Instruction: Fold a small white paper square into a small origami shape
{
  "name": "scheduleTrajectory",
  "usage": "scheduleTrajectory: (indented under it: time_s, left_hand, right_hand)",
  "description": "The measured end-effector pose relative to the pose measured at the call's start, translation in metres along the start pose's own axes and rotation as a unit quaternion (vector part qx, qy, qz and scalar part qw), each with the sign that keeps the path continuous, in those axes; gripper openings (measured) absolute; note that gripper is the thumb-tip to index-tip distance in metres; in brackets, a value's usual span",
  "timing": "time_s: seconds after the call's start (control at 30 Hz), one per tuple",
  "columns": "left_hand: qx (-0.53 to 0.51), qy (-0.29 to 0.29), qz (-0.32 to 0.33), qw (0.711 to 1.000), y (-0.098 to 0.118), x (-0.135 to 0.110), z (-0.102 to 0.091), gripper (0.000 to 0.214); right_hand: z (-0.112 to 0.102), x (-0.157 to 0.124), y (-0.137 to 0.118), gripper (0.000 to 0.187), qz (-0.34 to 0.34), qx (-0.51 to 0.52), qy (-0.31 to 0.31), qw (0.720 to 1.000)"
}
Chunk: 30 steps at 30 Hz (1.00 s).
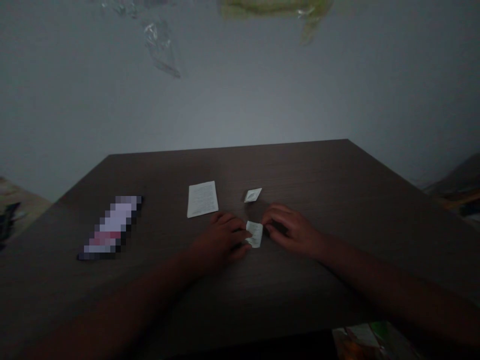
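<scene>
Dim light covers the dark table [300, 175] before a pale wall [270, 95], where clear plastic [161, 47] hangs. I see a small paper slip [255, 234] lying between the two hands. Fingertips of the left hand [222, 241] overlap its left side; the right hand [292, 229] curls at its right edge. Whether either one pinches it, I can't tell. Just beyond sits a small white piece [253, 195]. One printed sheet [202, 200] lies near the left hand's knuckles, and a blurred-out slab [112, 227] rests farther left, well out of the way.
</scene>
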<state>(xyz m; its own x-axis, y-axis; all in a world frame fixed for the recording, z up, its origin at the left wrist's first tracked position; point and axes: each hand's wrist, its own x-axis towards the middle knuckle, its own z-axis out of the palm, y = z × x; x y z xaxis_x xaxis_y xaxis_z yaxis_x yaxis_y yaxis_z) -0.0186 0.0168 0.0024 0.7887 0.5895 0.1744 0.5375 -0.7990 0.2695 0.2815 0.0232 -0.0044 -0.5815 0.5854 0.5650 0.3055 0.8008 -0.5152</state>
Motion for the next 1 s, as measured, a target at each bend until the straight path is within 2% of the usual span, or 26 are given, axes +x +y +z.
scheduleTrajectory:
  time_s: [0.17,0.27,0.4,0.53,0.63,0.8,1.0]
  left_hand:
    - [-0.002,0.002,-0.036,0.999,-0.001,0.002,-0.003,0.011]
    - [-0.011,0.000,-0.046,0.999,0.001,0.003,-0.006,0.006]
    - [-0.014,-0.009,-0.052,0.999,0.001,0.002,-0.005,0.018]
    - [-0.038,-0.017,-0.060,0.997,-0.004,0.003,0.002,0.025]
    - [-0.042,-0.012,-0.088,0.995,-0.008,0.005,0.006,0.037]
    - [0.001,0.018,-0.150,0.989,-0.012,0.008,0.008,0.048]
    - [0.007,0.030,-0.154,0.988,-0.008,0.009,0.006,0.041]
  right_hand:
    - [-0.006,0.002,0.006,0.020,0.013,0.014,-0.005,1.000]
    - [-0.005,0.003,0.010,0.021,0.012,0.018,-0.060,0.998]
    - [0.000,0.002,0.011,0.017,0.052,-0.008,-0.122,0.991]
    - [0.004,0.001,0.008,0.043,0.092,-0.057,-0.133,0.985]
    - [0.008,0.000,0.006,0.044,0.097,-0.067,-0.149,0.982]
    - [0.013,-0.001,0.005,0.037,0.120,-0.057,-0.133,0.982]
    - [0.014,0.001,0.004,0.016,0.178,0.009,-0.085,0.980]
